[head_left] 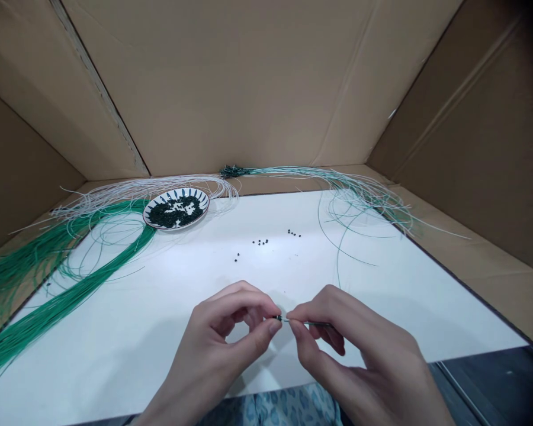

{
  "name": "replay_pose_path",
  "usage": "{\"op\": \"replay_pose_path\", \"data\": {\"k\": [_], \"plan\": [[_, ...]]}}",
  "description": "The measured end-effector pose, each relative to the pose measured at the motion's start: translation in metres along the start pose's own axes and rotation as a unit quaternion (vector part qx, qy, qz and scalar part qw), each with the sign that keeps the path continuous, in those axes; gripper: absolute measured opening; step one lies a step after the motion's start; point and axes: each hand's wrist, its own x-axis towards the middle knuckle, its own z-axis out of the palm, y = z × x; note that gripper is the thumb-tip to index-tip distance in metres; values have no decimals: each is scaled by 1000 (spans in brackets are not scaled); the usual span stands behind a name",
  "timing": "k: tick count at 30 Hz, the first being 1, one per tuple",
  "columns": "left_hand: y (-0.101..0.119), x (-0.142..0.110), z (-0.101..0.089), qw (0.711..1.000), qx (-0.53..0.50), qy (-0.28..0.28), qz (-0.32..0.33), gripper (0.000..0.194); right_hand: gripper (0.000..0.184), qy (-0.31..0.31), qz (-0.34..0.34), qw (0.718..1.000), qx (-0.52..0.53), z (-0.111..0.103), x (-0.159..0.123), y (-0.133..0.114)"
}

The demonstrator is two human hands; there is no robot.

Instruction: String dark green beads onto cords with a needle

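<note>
Near the front of the white board, my left hand (231,337) pinches a small dark piece (277,318) between thumb and forefinger. Just to its right, the thumb and forefinger of my right hand (359,340) are closed on a thin strand (315,323), pale at its left end and darker toward the palm. The strand's pale end meets the dark piece in the gap between my fingertips; whether it passes through cannot be made out. Beyond my hands, several loose black bead-like bits (260,242) lie on the board.
An oval plate (205,207) with many black bits stands at the back left. Green strands (84,284) and white strands (133,188) lie around it. A pale green bundle (311,171) with a dark knotted end runs along the back right. Cardboard walls (249,89) enclose the board (404,296).
</note>
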Motion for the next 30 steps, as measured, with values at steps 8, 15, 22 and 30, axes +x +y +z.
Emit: {"op": "replay_pose_path", "data": {"k": [8, 15, 22, 30], "plan": [[3, -4, 0, 999, 31, -7, -8, 9, 17, -9, -3, 1000, -14, -2, -2, -2], [8, -5, 2, 999, 50, -10, -11, 10, 16, -13, -10, 1000, -16, -1, -1, -2], [9, -5, -1, 999, 46, -3, -16, 9, 16, -1, -6, 1000, -25, 1, 0, -4], [7, -6, 1, 999, 47, -4, -21, 8, 15, 3, -8, 1000, -20, 1, 0, -5]]}}
